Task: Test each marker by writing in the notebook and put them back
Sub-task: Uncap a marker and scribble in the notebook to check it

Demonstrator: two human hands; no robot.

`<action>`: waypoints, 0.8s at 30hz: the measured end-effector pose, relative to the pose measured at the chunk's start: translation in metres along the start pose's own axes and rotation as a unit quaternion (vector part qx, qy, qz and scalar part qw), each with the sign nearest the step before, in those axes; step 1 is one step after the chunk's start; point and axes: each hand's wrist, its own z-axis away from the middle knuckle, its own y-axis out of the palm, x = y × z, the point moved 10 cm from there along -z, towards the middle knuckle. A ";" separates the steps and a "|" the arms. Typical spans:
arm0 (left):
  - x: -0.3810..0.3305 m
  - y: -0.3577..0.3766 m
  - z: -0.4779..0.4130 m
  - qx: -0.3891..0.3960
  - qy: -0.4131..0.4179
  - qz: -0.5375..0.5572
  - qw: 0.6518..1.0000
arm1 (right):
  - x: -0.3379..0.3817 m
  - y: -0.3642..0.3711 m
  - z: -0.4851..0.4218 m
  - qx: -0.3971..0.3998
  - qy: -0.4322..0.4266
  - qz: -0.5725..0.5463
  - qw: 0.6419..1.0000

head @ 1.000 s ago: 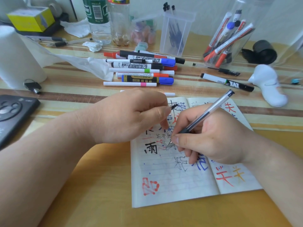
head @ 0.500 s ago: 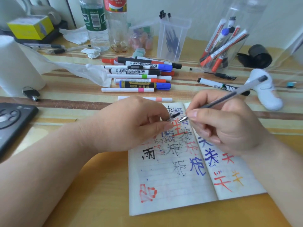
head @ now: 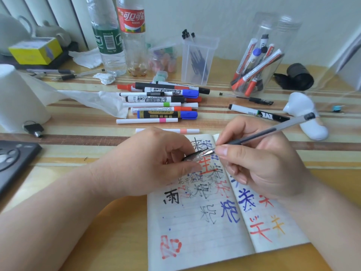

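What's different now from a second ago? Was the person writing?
Yes. The right hand has lifted the pen off the notebook page and swung its tip up and leftward to the mouth of the cap pinched in the left hand. The cap is not on yet. Both grips stayed the same, and the notebook and the loose markers have not moved.
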 end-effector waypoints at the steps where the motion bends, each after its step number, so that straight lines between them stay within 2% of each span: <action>1: 0.000 0.000 0.000 -0.002 0.002 0.001 1.000 | 0.002 -0.001 0.000 -0.005 -0.006 -0.003 1.000; 7: -0.007 -0.001 0.001 -0.011 0.024 0.002 1.000 | 0.003 0.007 0.003 0.020 -0.010 0.084 0.996; 12: -0.006 -0.013 0.003 -0.079 0.014 0.006 0.997 | -0.005 0.011 0.001 0.025 0.029 0.072 0.997; 17: 0.002 -0.014 0.002 -0.089 -0.023 0.002 0.996 | 0.002 -0.001 -0.001 0.018 0.025 -0.032 0.999; 20: -0.001 -0.016 0.002 -0.101 -0.001 0.012 0.995 | 0.007 -0.009 -0.002 -0.022 0.001 -0.015 1.000; 24: -0.004 -0.018 0.004 -0.116 0.029 -0.004 0.993 | 0.012 -0.008 -0.002 -0.032 -0.023 0.017 0.999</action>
